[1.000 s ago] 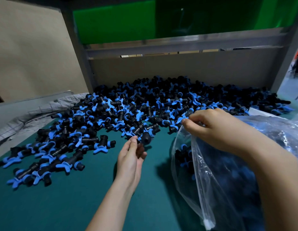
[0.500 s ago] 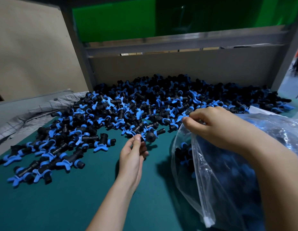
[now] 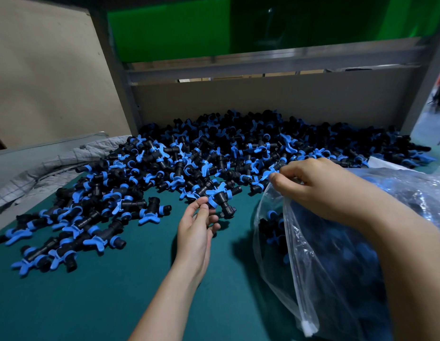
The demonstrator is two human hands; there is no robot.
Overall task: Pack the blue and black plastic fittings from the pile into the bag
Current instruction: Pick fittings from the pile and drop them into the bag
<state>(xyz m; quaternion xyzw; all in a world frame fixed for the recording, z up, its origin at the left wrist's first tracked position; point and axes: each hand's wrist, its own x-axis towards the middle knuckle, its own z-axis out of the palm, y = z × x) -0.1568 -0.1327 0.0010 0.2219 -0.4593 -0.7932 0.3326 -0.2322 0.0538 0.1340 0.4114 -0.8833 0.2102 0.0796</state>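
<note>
A big pile of blue and black plastic fittings (image 3: 238,148) covers the back of the green table (image 3: 96,303). My left hand (image 3: 198,227) is at the pile's front edge, its thumb and fingers pinching one fitting (image 3: 217,199) there. A clear plastic bag (image 3: 312,254) with several fittings inside lies at the right. My right hand (image 3: 317,185) pinches the bag's upper rim and holds its mouth open toward the pile.
A grey quilted cloth (image 3: 54,166) lies at the table's left edge. A cardboard back wall (image 3: 263,99) and grey metal frame posts (image 3: 113,77) close off the rear. Loose fittings (image 3: 66,237) spread out at the front left.
My left hand has closed in on a fitting at the pile's edge and taken hold of it, drawing it slightly out. My right hand keeps the bag's rim in the same place.
</note>
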